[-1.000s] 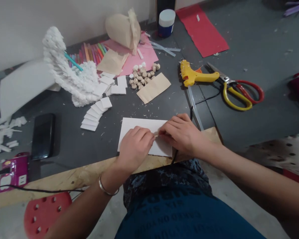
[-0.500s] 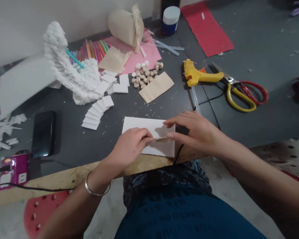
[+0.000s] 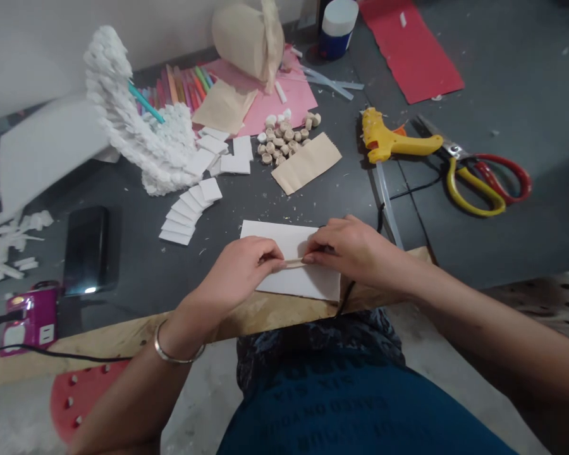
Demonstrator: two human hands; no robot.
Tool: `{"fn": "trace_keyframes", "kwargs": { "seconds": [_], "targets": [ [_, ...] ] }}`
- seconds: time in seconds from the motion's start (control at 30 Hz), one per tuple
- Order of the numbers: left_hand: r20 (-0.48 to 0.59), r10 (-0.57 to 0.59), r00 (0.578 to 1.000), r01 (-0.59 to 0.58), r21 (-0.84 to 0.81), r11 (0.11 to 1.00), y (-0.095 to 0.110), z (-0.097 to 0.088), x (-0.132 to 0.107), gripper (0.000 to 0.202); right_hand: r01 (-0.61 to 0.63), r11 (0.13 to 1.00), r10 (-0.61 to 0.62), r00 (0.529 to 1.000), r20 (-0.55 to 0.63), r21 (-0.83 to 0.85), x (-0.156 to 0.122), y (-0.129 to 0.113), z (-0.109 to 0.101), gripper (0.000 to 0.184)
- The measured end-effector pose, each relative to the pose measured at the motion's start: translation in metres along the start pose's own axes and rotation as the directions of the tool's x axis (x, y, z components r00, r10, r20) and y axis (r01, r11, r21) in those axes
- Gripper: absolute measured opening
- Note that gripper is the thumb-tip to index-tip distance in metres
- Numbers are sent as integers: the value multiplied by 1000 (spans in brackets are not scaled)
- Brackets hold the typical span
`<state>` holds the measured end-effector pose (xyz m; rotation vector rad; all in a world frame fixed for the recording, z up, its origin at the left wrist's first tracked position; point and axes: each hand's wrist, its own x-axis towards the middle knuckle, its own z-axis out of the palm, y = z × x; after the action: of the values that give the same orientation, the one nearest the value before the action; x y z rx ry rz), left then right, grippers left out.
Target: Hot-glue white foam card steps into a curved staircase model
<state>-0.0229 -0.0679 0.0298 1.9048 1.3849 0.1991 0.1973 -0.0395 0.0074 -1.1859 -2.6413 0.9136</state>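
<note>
A white sheet of paper point(image 3: 284, 237) lies near the front edge of the grey table point(image 3: 284, 196). Over it, my left hand point(image 3: 239, 272) and my right hand point(image 3: 351, 249) pinch the two ends of a thin tan paper strip point(image 3: 294, 263), which lies horizontally between the fingertips. Both hands have their fingers closed on the strip. A metal bangle sits on my left wrist.
A yellow glue gun point(image 3: 391, 142) and red-and-yellow scissors point(image 3: 478, 177) lie at the right. Small paper rolls point(image 3: 284, 139), a tan paper piece point(image 3: 306, 163), white squares point(image 3: 189, 208), a white ruffled paper form point(image 3: 133, 126), a black phone point(image 3: 84, 249) and a pink power strip point(image 3: 26, 316) surround the sheet.
My right hand, lifted open over the sheet half a second ago, has come back down and pinched the strip's right end. The view has shifted slightly.
</note>
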Motion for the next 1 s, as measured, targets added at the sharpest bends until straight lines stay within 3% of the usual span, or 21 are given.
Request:
{"fn": "trace_keyframes", "kwargs": {
  "seconds": [0.23,0.43,0.57,0.77,1.0],
  "targets": [
    [-6,78,997,-76,147,986,-12,0,-3,14,80,991,-83,996,-29,-110,0,2,9,14],
    [15,111,994,-112,134,985,-21,-7,-4,13,98,979,-110,992,-61,-180,-1,4,10,14],
    [-7,197,980,-195,110,975,-32,-9,-7,16,130,971,-146,987,-68,-198,0,7,10,20],
    [-92,325,941,-310,145,940,-47,-4,-7,14,260,954,-278,954,-110,-152,-3,13,10,26],
    [-158,519,840,-477,237,846,-58,3,-6,21,338,931,-359,916,-177,-135,-5,19,12,24]
  ]
}}
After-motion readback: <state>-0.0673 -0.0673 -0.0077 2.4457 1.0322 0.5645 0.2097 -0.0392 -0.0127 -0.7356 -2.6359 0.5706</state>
